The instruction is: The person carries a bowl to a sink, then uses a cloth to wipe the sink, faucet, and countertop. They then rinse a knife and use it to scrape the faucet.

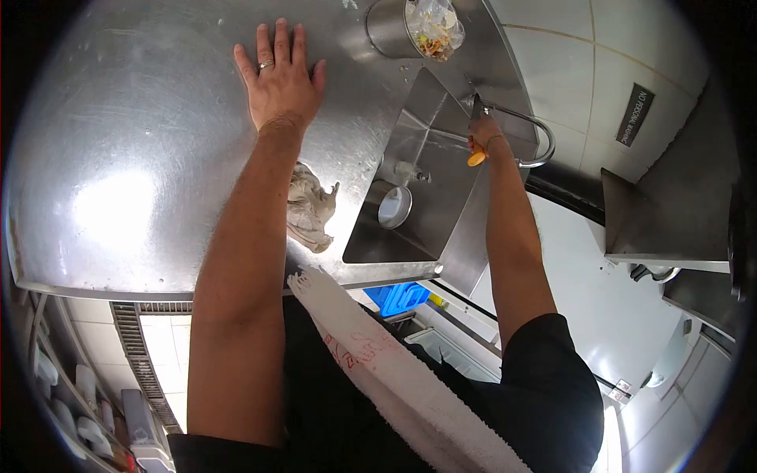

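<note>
My left hand (281, 81) lies flat on the steel counter (173, 94), fingers spread, with a ring on one finger. Over the far right side of the sink (441, 169), my right hand (483, 135) is closed around the orange handle of a knife (476, 158). Its dark blade points up toward the back wall, close beside the curved faucet (544, 142). A crumpled, damp-looking cloth (311, 209) rests on the counter by my left forearm. Inside the sink sits a metal pot with a white-looking container (394, 207) in it.
A steel bin (390, 30) with food scraps and a plastic bag stands at the back of the counter. A blue crate (397, 299) is below the front edge. Tiled wall with a sign (635, 114) and steel shelves (670, 197) are on the right.
</note>
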The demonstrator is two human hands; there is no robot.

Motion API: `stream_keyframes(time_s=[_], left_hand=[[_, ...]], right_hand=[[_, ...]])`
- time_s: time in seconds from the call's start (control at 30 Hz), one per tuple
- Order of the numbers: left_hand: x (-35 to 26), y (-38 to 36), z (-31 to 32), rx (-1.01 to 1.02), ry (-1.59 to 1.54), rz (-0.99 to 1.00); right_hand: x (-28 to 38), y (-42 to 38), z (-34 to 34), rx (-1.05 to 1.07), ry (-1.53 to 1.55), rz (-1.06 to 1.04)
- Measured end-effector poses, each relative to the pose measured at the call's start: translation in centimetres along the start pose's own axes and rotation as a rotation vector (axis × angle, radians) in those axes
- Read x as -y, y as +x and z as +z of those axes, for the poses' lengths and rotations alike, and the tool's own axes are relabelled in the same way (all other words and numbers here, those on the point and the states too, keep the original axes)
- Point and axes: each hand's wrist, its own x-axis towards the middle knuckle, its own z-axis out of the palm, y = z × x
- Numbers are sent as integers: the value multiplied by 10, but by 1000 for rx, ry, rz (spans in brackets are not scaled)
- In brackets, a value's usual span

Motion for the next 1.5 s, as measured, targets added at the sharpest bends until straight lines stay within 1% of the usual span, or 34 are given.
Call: stream_keyframes(time_s=[0.03,0.07,0.1,0.17,0.2,0.27,0.33,0.37,0.43,0.5,0.57,0.63,0.67,0.73,0.8,0.9,1.0,1.1,1.2,1.3,1.4,1.47,1.5], left_hand=[[0,0,0,-1,-3,-1],[-1,1,0,-1,-6,-3],[-1,0,0,0,3,-7],[-1,0,-1,3,21,-9],[-1,0,0,0,25,-10],[-2,0,0,-12,30,-8],[-2,0,1,-12,48,-5],[-2,0,2,-12,56,-6],[-2,1,0,-8,64,-11],[-4,-1,-1,-9,62,-7],[-3,-1,1,-20,60,-11],[-3,-1,0,-17,64,-15],[-3,-1,0,-16,67,-15],[-4,-1,-1,-15,70,-14],[-3,0,0,-21,66,-12],[-4,-1,2,-23,56,-7],[-3,-2,1,-22,84,-14],[-6,-2,-4,-16,128,-14],[-10,-4,-14,-8,176,-13],[-10,-5,-10,-22,173,-9],[-12,-5,-12,-19,188,-3],[-10,-3,-12,-17,182,-8],[-8,-2,-12,-22,192,-11]], right_hand=[[-7,10,-1,49,-181,-72],[-15,20,-4,71,-267,-108],[-7,6,-8,84,-295,-106],[35,-51,-26,-41,-145,85],[44,-60,-29,-69,-152,111],[11,-29,-15,-109,-467,-4],[-25,10,5,-133,-540,-64],[-40,26,12,-138,-460,-63],[-34,20,6,-107,-273,-25],[2,-26,-18,-38,-54,56],[-40,3,-28,-124,-361,-232],[-47,3,-30,-162,-442,-300],[-50,5,-29,-162,-368,-225],[-28,-19,-24,-186,-200,-82],[10,-57,-21,-234,-9,43],[11,-65,-32,-226,60,-36],[10,-72,-39,-155,134,28],[14,-81,-32,-72,263,-14],[13,-72,-23,-130,207,3],[6,-49,-18,-54,0,-10],[-1,-37,6,-66,76,39],[-10,-15,1,13,-235,-104],[-5,-15,-1,13,-298,-127]])
